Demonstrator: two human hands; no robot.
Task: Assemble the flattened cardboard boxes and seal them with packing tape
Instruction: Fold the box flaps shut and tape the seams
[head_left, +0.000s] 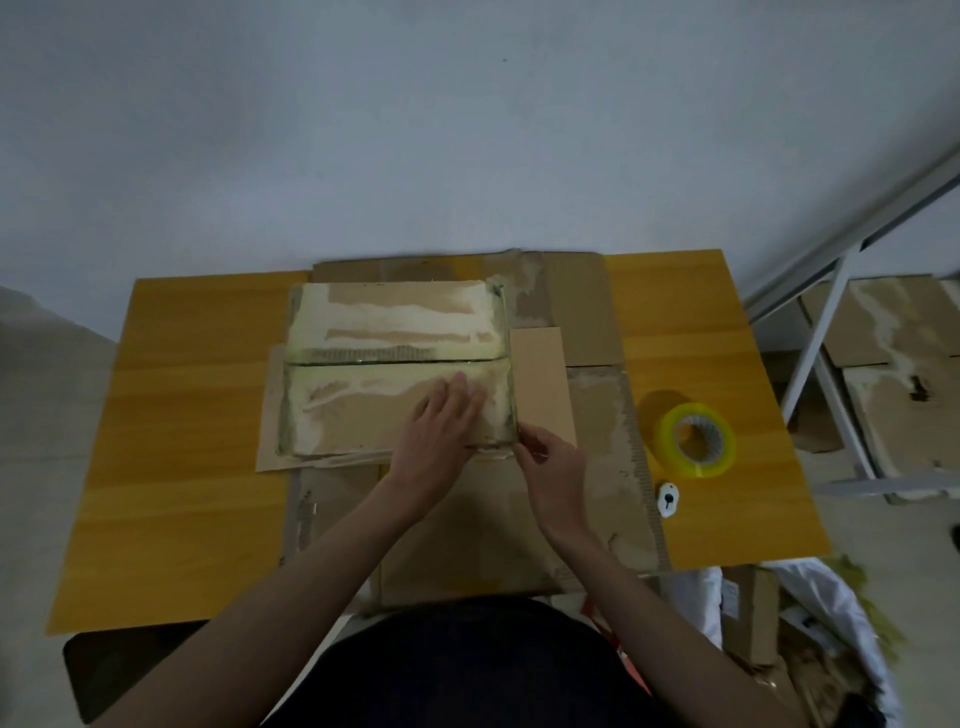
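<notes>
Near the counter's (182, 415) back edge, the left hand (441, 426) lies flat, fingers straight, on the cardboard box (363, 410) while the right hand (550, 462) pinches its corner; next, I think, comes the tape roll (696, 441).

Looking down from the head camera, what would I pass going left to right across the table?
Bare yellow tabletop → cardboard box with the left hand flat on it → right hand at the box's right edge → roll of packing tape → metal shelf frame.
</notes>
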